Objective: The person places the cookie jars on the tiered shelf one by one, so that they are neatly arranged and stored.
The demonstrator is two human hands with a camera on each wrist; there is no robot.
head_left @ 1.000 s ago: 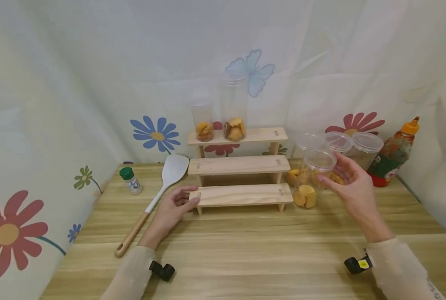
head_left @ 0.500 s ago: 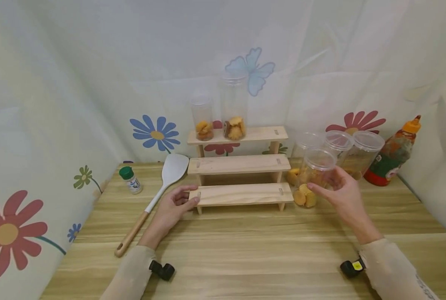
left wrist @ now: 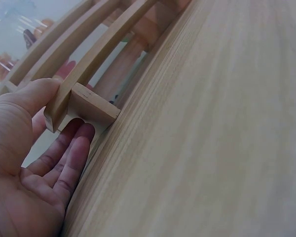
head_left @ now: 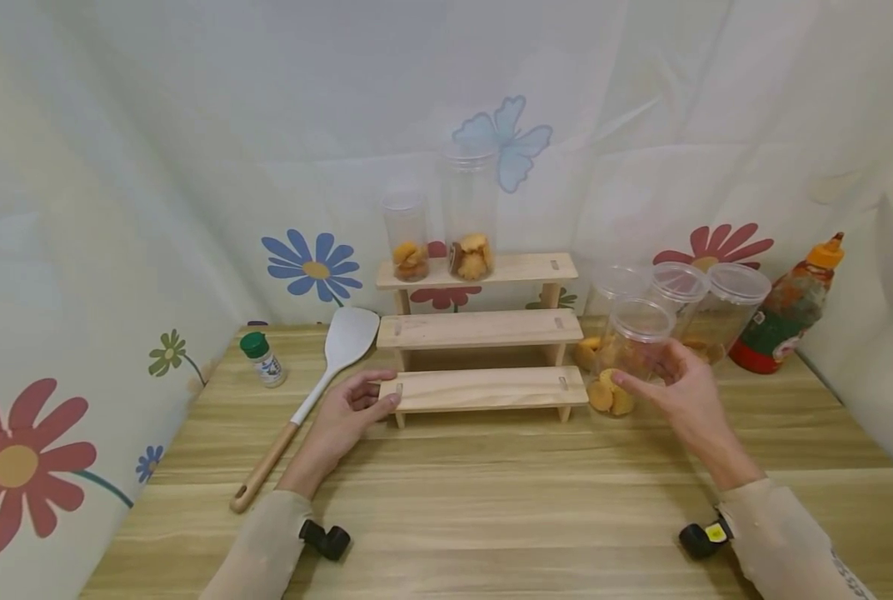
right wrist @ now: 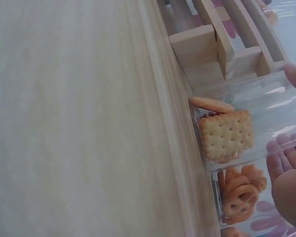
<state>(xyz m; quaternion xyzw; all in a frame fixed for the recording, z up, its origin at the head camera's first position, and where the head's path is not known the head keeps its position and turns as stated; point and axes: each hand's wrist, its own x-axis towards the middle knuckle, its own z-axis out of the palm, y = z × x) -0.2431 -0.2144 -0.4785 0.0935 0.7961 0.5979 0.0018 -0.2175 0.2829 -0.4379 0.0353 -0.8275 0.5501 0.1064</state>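
A three-step wooden display rack (head_left: pixel 484 387) stands on the table. My left hand (head_left: pixel 352 408) grips the left end of its lowest step; in the left wrist view the thumb lies against the board and the fingers curl beside the leg. To the rack's right, a clear lidded jar (head_left: pixel 641 321) with crackers (right wrist: pixel 227 136) stands upright on the table. Thumb and fingers of my right hand (head_left: pixel 682 396) hold this jar around its body, below the lid. Two clear jars, a narrow one (head_left: pixel 405 237) and a tall one (head_left: pixel 469 212), both with biscuits inside, stand on the top step.
Behind the held jar are several clear jars (head_left: pixel 739 287) in a cluster. A sauce bottle (head_left: pixel 787 312) with an orange cap is at the far right. Left of the rack lie a white spatula (head_left: pixel 349 337) with a wooden handle and a green-capped shaker (head_left: pixel 262 362) standing upright.
My right hand has slid down the jar, from near the lid to lower on its body. The jar stays in place, and my left hand keeps its hold on the rack.
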